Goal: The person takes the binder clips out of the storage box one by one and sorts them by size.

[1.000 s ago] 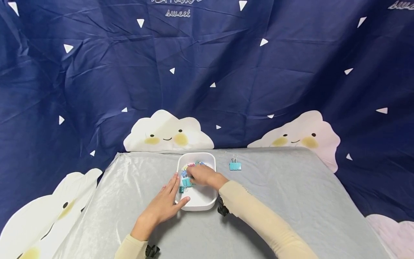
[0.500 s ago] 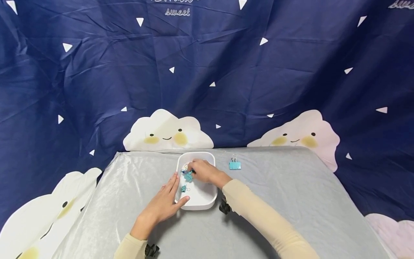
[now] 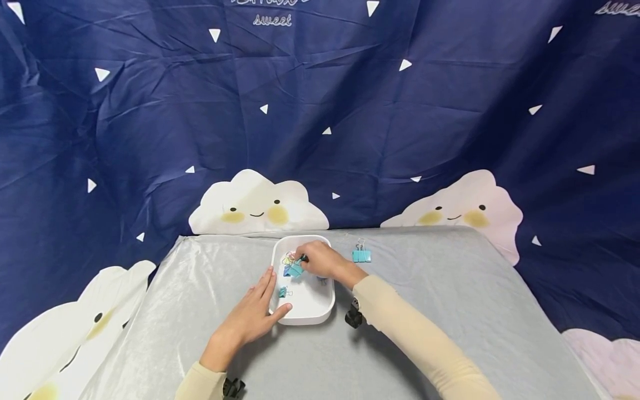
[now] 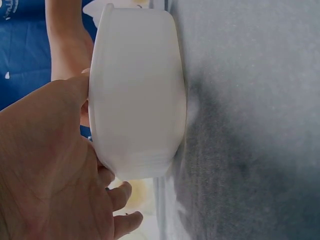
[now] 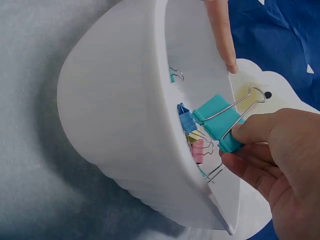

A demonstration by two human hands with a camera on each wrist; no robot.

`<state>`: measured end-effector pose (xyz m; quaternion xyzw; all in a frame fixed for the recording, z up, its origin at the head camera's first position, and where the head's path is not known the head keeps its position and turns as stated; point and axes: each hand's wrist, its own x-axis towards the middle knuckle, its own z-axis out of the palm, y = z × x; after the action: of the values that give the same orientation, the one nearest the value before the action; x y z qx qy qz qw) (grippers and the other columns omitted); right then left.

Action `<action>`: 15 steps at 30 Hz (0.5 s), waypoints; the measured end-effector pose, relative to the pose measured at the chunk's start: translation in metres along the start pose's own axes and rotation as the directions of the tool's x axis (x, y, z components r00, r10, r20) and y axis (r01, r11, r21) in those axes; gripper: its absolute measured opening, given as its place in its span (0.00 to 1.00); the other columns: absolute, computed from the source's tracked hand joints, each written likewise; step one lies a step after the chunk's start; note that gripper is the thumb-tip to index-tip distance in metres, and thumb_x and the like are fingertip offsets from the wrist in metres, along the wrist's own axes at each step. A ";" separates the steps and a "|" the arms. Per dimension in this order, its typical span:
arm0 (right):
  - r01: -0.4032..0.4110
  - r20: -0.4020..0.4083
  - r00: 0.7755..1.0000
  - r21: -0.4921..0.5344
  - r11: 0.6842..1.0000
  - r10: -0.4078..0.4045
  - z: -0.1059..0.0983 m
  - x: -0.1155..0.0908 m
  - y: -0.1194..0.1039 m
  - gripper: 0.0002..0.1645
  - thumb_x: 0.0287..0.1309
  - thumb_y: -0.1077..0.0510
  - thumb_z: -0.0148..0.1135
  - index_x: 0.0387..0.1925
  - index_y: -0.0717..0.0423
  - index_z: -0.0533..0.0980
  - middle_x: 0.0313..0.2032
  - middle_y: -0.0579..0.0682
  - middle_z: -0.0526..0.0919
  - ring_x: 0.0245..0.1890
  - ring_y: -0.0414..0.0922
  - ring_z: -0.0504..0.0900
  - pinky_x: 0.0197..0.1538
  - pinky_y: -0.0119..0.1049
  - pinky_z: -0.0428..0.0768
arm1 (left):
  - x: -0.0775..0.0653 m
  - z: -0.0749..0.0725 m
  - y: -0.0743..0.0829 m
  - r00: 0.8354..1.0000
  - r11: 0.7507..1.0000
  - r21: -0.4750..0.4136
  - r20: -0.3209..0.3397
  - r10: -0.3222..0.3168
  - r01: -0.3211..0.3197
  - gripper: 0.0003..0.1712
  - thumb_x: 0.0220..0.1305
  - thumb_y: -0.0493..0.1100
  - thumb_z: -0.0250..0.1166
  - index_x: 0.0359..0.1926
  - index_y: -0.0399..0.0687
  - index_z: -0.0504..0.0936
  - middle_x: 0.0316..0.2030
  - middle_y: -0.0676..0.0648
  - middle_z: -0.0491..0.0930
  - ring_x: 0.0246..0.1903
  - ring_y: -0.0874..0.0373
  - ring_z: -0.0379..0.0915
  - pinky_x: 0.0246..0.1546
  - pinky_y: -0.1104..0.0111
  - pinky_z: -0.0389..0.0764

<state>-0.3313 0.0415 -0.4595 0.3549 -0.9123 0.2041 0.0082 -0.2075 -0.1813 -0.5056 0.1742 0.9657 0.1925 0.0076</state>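
Observation:
My right hand (image 3: pixel 320 260) is over the white box (image 3: pixel 306 321) in the head view. Its thumb and fingers pinch a large teal binder clip (image 5: pixel 218 120) by one end, as the right wrist view shows, with its wire handles standing out. Smaller binder clips lie inside: a blue one (image 5: pixel 186 119), a pink one (image 5: pixel 198 151), a partly hidden yellow one and, apart from them, a small teal one (image 3: pixel 283 291). My left hand (image 3: pixel 252 312) rests on the box's left rim, fingers extended and thumb apart near the front corner.
Another large teal binder clip (image 3: pixel 361 255) sits on the grey cloth (image 3: pixel 425 311), right of the box. Behind the table hangs a dark blue curtain (image 3: pixel 360 139) with printed clouds. A black wrist camera mount (image 3: pixel 354 314) sits under the right sleeve.
My right hand has come up out of the clip pile and shifted slightly right, with the large teal binder clip between its fingers. The left hand stays at the rim.

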 end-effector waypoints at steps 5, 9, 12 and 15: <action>0.012 -0.026 1.000 0.021 1.000 -0.012 -0.004 -0.002 0.003 0.12 0.67 0.65 0.69 0.48 0.53 0.90 0.47 0.47 0.93 0.46 0.42 0.89 0.52 0.38 0.87 | 0.001 0.001 0.000 1.000 1.000 0.006 -0.010 0.001 -0.001 0.56 0.77 0.72 0.53 0.85 0.35 0.48 0.87 0.41 0.41 0.85 0.46 0.44 0.83 0.43 0.59; 0.015 -0.039 0.999 0.033 0.999 -0.013 -0.007 -0.004 0.006 0.11 0.67 0.64 0.70 0.47 0.52 0.90 0.48 0.47 0.92 0.47 0.43 0.88 0.52 0.39 0.86 | 0.001 0.001 0.000 1.000 1.000 0.006 -0.008 -0.003 0.003 0.56 0.77 0.72 0.52 0.85 0.35 0.48 0.87 0.41 0.41 0.85 0.46 0.44 0.83 0.43 0.58; 0.036 -0.061 0.998 0.037 0.999 -0.034 -0.009 -0.008 0.007 0.09 0.67 0.63 0.71 0.45 0.52 0.90 0.50 0.48 0.90 0.49 0.44 0.87 0.53 0.41 0.86 | 0.001 0.001 0.000 1.000 1.000 0.003 -0.002 -0.008 0.008 0.56 0.77 0.72 0.53 0.85 0.36 0.47 0.87 0.41 0.40 0.86 0.46 0.44 0.83 0.43 0.58; 0.064 -0.081 0.995 0.041 0.997 -0.060 -0.012 -0.011 0.008 0.08 0.67 0.63 0.71 0.45 0.54 0.90 0.50 0.49 0.88 0.48 0.45 0.86 0.54 0.42 0.87 | 0.001 0.001 0.001 1.000 1.000 0.002 -0.001 -0.010 0.010 0.56 0.77 0.72 0.53 0.85 0.36 0.47 0.87 0.41 0.40 0.86 0.46 0.43 0.83 0.43 0.58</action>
<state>-0.3301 0.0583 -0.4535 0.3747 -0.8952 0.2375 0.0432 -0.2085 -0.1800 -0.5064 0.1692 0.9668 0.1915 0.0082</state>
